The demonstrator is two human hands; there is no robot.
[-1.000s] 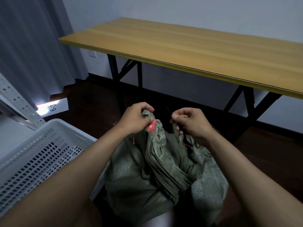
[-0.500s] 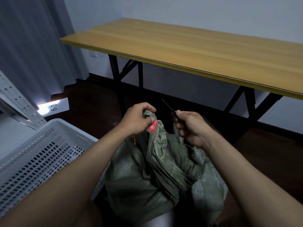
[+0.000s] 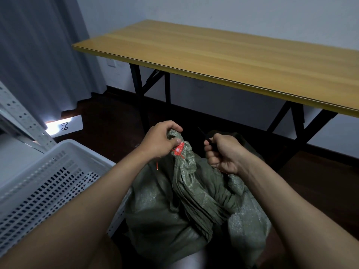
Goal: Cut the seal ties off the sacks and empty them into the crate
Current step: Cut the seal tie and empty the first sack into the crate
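Pinching the green sack (image 3: 186,200) neck beside its red seal tag (image 3: 179,150) at centre frame, my left hand (image 3: 159,141) holds firm; my right hand (image 3: 223,154) grips a thin black tool (image 3: 204,134); white crate (image 3: 48,181) lower left.

We face a pale wall (image 3: 213,14) with a long wooden table (image 3: 223,55) on black folding legs at twelve o'clock. A grey curtain (image 3: 38,55) hangs at ten o'clock, daylight spilling beneath it onto a dark floor (image 3: 108,121) and a "6-3" label (image 3: 65,126).
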